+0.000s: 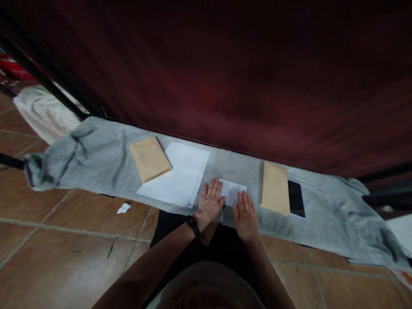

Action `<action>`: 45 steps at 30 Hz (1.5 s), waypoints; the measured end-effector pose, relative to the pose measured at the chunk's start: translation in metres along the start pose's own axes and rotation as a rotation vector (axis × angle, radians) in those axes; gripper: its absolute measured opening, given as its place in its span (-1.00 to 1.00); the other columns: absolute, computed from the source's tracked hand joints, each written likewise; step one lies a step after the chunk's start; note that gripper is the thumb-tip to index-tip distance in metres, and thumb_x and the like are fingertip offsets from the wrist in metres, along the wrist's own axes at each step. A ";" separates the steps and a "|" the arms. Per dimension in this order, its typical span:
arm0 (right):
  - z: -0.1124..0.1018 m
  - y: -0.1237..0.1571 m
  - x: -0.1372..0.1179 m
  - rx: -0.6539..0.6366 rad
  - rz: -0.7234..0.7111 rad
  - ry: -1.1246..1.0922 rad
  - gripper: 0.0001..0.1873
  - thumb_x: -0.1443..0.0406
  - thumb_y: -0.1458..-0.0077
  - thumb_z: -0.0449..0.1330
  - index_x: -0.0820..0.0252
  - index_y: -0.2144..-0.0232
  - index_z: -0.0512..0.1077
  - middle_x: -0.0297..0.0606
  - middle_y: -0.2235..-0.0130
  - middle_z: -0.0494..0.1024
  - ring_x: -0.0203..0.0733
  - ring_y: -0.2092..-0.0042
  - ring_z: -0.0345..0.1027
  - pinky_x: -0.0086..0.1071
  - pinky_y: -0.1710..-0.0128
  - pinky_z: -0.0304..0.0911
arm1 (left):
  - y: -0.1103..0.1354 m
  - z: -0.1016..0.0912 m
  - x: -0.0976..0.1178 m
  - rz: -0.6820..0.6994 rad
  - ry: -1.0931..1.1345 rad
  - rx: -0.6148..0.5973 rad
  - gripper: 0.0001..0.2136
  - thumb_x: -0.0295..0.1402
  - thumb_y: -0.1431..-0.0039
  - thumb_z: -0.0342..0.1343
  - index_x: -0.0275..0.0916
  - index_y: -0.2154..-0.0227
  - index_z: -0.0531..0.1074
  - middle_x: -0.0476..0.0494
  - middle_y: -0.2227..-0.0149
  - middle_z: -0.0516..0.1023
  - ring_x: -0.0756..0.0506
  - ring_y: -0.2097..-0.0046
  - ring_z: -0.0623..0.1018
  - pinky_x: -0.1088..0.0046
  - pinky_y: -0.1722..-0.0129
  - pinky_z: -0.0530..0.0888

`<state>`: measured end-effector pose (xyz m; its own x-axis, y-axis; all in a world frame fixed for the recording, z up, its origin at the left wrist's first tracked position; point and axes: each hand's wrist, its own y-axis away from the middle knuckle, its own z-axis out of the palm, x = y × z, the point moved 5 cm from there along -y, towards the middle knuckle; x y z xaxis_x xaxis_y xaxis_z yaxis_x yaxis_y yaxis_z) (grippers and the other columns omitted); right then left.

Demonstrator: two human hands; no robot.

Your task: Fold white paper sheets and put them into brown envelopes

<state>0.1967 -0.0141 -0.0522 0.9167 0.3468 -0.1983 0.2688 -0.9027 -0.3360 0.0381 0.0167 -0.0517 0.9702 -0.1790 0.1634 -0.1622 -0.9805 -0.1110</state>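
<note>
A small white sheet of paper (pixel 229 192), seemingly folded, lies on the grey cloth between my hands. My left hand (pixel 210 201) rests flat over its left edge, fingers stretched out. On the right edge of the same paper lies my right hand (pixel 246 218), also flat with its fingers out. Left of my hands are larger white sheets (pixel 185 176), with a stack of brown envelopes (pixel 149 159) on their upper left corner. To the right sits another brown envelope stack (pixel 275 189), partly covering a dark phone (pixel 296 198).
The grey cloth (pixel 106 163) covers a narrow bench or table. Behind it hangs a dark red curtain (pixel 219 94). A crumpled white scrap (pixel 124 208) lies on the tiled floor (pixel 86 253). Striped fabric (pixel 48 111) and dark metal bars show at the far left.
</note>
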 end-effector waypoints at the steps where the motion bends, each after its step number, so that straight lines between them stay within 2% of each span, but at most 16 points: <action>1: 0.001 -0.004 -0.006 -0.021 -0.032 -0.008 -0.40 0.18 -0.42 -0.15 0.25 -0.41 -0.06 -0.03 -0.41 0.05 0.01 -0.42 -0.11 0.01 -0.32 0.00 | 0.000 0.001 0.000 0.001 -0.005 -0.004 -0.43 -0.21 -0.40 -0.20 -0.36 -0.38 0.00 -0.29 -0.44 -0.04 -0.21 -0.45 -0.06 0.02 -0.40 -0.04; 6: 0.011 -0.023 -0.021 -0.080 -0.127 0.008 -0.48 0.25 -0.41 -0.13 0.25 -0.34 0.15 -0.02 -0.38 0.14 0.02 -0.40 -0.06 0.03 -0.32 -0.03 | 0.001 0.001 0.000 0.018 -0.015 0.019 -0.43 -0.24 -0.38 -0.18 -0.37 -0.37 0.02 -0.30 -0.43 0.00 -0.22 -0.44 -0.02 0.01 -0.39 -0.03; 11: 0.017 -0.038 -0.019 -0.102 -0.152 0.063 -0.51 0.32 -0.39 -0.10 0.30 -0.30 0.21 0.05 -0.36 0.17 0.05 -0.40 -0.07 0.09 -0.31 -0.05 | 0.002 0.001 0.001 0.015 0.012 0.059 -0.42 -0.25 -0.37 -0.15 -0.35 -0.38 -0.01 -0.33 -0.42 0.02 -0.23 -0.44 -0.02 -0.01 -0.38 0.01; 16: 0.016 -0.040 -0.019 -0.095 -0.154 0.084 -0.53 0.35 -0.36 -0.06 0.31 -0.26 0.27 0.05 -0.36 0.17 0.08 -0.39 -0.06 0.09 -0.31 -0.05 | 0.003 -0.001 0.001 0.020 0.033 0.097 -0.43 -0.24 -0.39 -0.18 -0.33 -0.39 -0.03 -0.34 -0.41 0.06 -0.22 -0.44 0.01 -0.03 -0.37 0.05; 23: 0.013 -0.036 -0.018 -0.102 -0.145 0.065 -0.54 0.32 -0.36 -0.05 0.22 -0.26 0.27 0.01 -0.37 0.15 0.11 -0.39 -0.03 0.13 -0.28 -0.01 | 0.003 -0.005 0.003 0.029 -0.020 0.080 -0.44 -0.19 -0.41 -0.18 -0.41 -0.35 0.05 -0.37 -0.41 0.05 -0.26 -0.43 0.04 -0.04 -0.37 0.03; 29: 0.013 -0.037 -0.017 -0.063 -0.111 0.051 -0.49 0.28 -0.37 -0.06 0.32 -0.30 0.19 0.12 -0.36 0.14 0.11 -0.36 0.02 0.11 -0.28 0.01 | 0.002 -0.007 0.004 0.026 -0.024 0.032 -0.44 -0.18 -0.41 -0.19 -0.42 -0.34 0.09 -0.38 -0.41 0.06 -0.28 -0.42 0.05 -0.06 -0.37 0.03; 36: 0.015 -0.027 -0.004 -0.032 -0.067 0.034 -0.46 0.22 -0.39 -0.09 0.27 -0.34 0.10 0.10 -0.37 0.14 0.10 -0.38 -0.02 0.11 -0.25 0.04 | 0.002 -0.006 0.004 0.034 -0.020 0.014 -0.43 -0.20 -0.39 -0.16 -0.43 -0.35 0.07 -0.39 -0.41 0.02 -0.30 -0.43 0.02 -0.08 -0.37 0.01; 40: 0.015 -0.022 0.006 -0.010 -0.005 0.031 -0.43 0.20 -0.40 -0.12 0.32 -0.36 0.04 0.13 -0.37 0.13 0.09 -0.38 -0.02 0.09 -0.27 0.04 | 0.002 -0.004 0.004 0.028 -0.034 0.023 -0.44 -0.23 -0.38 -0.17 -0.43 -0.35 0.07 -0.38 -0.41 0.03 -0.30 -0.43 0.01 -0.08 -0.37 0.00; 45: 0.011 -0.018 0.000 0.002 -0.009 0.041 -0.42 0.17 -0.41 -0.16 0.34 -0.37 0.02 0.12 -0.37 0.12 0.08 -0.40 -0.07 0.08 -0.29 0.01 | 0.002 -0.002 0.004 0.023 -0.036 0.028 -0.43 -0.22 -0.37 -0.16 -0.42 -0.35 0.06 -0.39 -0.42 0.00 -0.30 -0.43 0.01 -0.08 -0.37 0.01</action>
<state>0.1888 0.0054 -0.0563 0.9257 0.3442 -0.1569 0.2767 -0.8989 -0.3398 0.0415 0.0137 -0.0491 0.9722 -0.1979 0.1250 -0.1799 -0.9733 -0.1422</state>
